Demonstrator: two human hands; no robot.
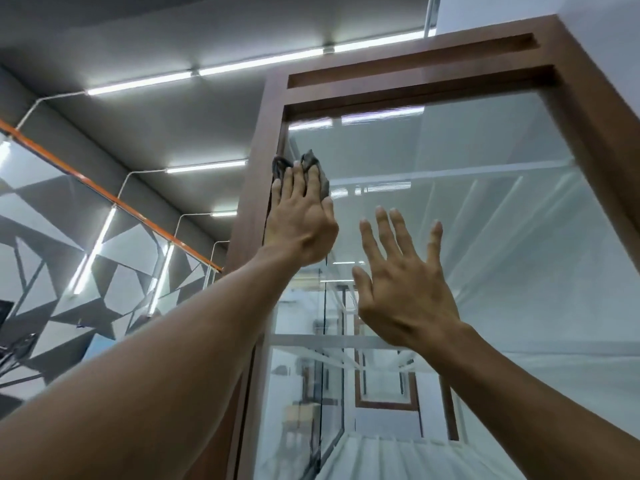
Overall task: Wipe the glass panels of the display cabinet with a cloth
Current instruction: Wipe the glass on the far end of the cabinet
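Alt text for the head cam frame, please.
The left hand presses a dark grey cloth flat against the glass panel near its upper left corner, beside the brown wooden frame. The right hand, fingers spread and empty, is raised before the glass lower down.

Both my arms reach up and forward, bare as far as they show. My left arm runs long from the lower left, its wrist nearly straight. My left hand (301, 226) lies flat with its back to me, fingers straight and close together, pressing a cloth (313, 161) under the fingertips. My right hand (405, 289) is raised lower and further right, fingers straight and spread, thumb out to the left. Whether its palm rests against anything I cannot quite tell.
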